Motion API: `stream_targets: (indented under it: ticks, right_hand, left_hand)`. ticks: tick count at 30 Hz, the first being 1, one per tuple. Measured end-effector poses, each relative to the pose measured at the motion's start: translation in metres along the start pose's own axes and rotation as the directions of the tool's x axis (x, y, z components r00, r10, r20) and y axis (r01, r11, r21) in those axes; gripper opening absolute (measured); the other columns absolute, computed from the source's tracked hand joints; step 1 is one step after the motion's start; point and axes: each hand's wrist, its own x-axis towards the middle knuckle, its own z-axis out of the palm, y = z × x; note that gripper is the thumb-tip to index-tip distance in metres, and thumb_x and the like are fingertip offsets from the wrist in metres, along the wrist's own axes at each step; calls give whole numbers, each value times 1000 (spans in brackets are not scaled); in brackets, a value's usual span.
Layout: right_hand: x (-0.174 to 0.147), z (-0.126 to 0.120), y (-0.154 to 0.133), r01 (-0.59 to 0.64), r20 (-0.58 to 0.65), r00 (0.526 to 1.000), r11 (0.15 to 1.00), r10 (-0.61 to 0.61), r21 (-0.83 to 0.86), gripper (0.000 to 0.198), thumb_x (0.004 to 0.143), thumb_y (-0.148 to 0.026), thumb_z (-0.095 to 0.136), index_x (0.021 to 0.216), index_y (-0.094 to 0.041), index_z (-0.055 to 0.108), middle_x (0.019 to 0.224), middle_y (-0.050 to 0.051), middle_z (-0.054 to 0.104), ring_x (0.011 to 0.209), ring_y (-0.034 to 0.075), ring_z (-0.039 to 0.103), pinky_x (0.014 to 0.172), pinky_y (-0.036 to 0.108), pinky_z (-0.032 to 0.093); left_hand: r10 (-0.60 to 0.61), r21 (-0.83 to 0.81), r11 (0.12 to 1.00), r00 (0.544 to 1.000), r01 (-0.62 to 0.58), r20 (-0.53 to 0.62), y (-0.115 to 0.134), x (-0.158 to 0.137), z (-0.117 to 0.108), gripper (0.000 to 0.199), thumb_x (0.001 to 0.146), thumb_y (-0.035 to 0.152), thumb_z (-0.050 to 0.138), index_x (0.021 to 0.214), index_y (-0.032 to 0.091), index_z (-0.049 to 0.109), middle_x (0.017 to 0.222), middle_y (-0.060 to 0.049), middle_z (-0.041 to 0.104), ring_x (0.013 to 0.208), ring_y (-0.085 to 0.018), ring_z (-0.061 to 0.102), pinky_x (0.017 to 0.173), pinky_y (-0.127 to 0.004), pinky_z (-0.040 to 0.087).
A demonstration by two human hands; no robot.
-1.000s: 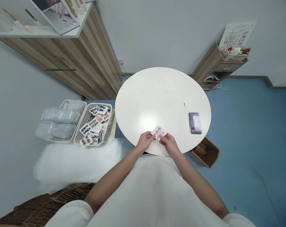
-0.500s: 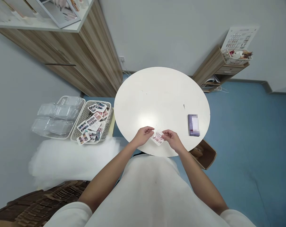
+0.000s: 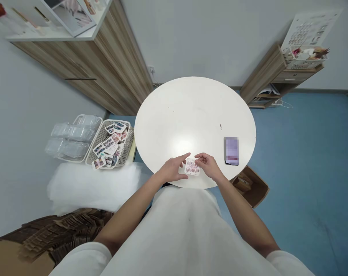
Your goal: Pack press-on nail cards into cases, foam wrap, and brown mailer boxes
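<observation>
1. Where the near edge of the oval white table (image 3: 191, 111) curves toward the person, a white card of pink press-on nails (image 3: 192, 170) is positioned between the two hands, its face upward; whether it rests on the tabletop or just above it cannot be told.
2. Left hand (image 3: 171, 169): thumb and forefinger spread wide apart on the card's left side, with nothing in its grasp; contact with the card is unclear.
3. Right hand (image 3: 210, 165): partly curled, thumb and forefinger drawn close together at the card's upper right corner; whether they grip it cannot be told.
4. Smartphone (image 3: 231, 149): on the table, to the right of the right hand, its screen pixelated.
5. White perforated basket (image 3: 129, 138), left of the table: filled with loose nail cards (image 3: 109, 145), one overhanging the front rim. Clear plastic packs (image 3: 73, 132) are heaped in the adjoining basket.
6. White translucent sheeting (image 3: 90, 186): in front of both baskets, with stacked brown cardboard (image 3: 73, 232) nearer the person.
7. Cardboard box (image 3: 258, 188): below the table's right edge, holding brown contents.
8. Wood-grain cabinet (image 3: 119, 65): behind the baskets, bearing a framed picture (image 3: 71, 17).
</observation>
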Motion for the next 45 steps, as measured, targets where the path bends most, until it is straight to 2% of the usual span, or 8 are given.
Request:
stream_targets:
  ticks: [6, 11, 15, 23, 28, 33, 37, 45]
  right_hand:
    - [9, -7, 11, -31, 58, 998, 998, 29, 48, 34, 65, -37, 64, 95, -22, 56, 67, -3, 55, 61, 12, 53, 61, 28, 42]
    - [19, -9, 12, -28, 92, 995, 999, 25, 36, 58, 61, -36, 69, 114, -28, 47, 103, 3, 54, 77, 14, 57, 74, 34, 45]
    - [26, -1, 11, -3, 113, 994, 998, 10, -55, 66, 59, -33, 70, 120, -30, 44, 111, 4, 51, 88, 17, 56, 84, 38, 41]
    - [50, 61, 13, 85, 126, 990, 967, -55, -242, 69, 64, -27, 64, 127, -35, 38, 105, 1, 54, 73, 15, 52, 82, 41, 42]
    - [88, 106, 21, 128, 168, 984, 913, -67, -386, 69, 67, -22, 60, 130, -37, 33, 98, 1, 54, 69, 16, 52, 79, 40, 42]
    - [122, 152, 33, 174, 241, 970, 777, -30, -605, 71, 72, -20, 54, 135, -31, 23, 102, 5, 52, 76, 18, 52, 72, 35, 43]
    - [140, 181, 43, 208, 250, 968, 669, -34, -713, 69, 73, -20, 55, 134, -27, 24, 108, 9, 48, 96, 24, 48, 76, 35, 42]
    - [159, 208, 49, 243, 230, 969, 478, -87, -844, 68, 70, -18, 60, 131, -22, 30, 109, 13, 45, 97, 27, 44, 79, 38, 40]
  left_hand:
    - [-54, 111, 992, 998, 55, -19, -2, 3, 14, 65, 65, 28, 64, 126, 25, 41, 86, -3, 59, 76, -17, 54, 71, -29, 41]
    - [-131, 18, 991, 987, 133, -98, -10, 1, 7, 65, 64, 30, 65, 124, 24, 41, 84, -2, 56, 76, -16, 53, 73, -29, 42]
    - [-175, -85, 983, 966, 161, -189, -26, -1, -5, 63, 65, 30, 64, 124, 25, 41, 78, 1, 54, 73, -14, 53, 74, -28, 42]
    - [-215, -102, 974, 961, 200, -176, -72, -6, -33, 63, 69, 29, 61, 128, 26, 37, 77, 1, 53, 72, -14, 52, 72, -28, 42]
    - [-290, -123, 956, 911, 265, -295, -120, -15, -51, 70, 71, 24, 58, 133, 24, 27, 87, -1, 56, 71, -14, 53, 71, -29, 43]
    - [-365, -150, 931, 852, 332, -375, -165, -25, -65, 55, 69, 19, 60, 122, 19, 45, 90, -4, 58, 77, -17, 54, 77, -31, 42]
    - [-404, -140, 914, 821, 381, -404, -190, -32, -72, 52, 68, 17, 59, 119, 17, 47, 95, -7, 55, 84, -20, 54, 79, -33, 42]
    - [-424, 106, 860, 815, 499, -395, -208, -31, -79, 51, 73, 20, 54, 123, 17, 43, 101, -11, 52, 96, -26, 51, 79, -36, 40]
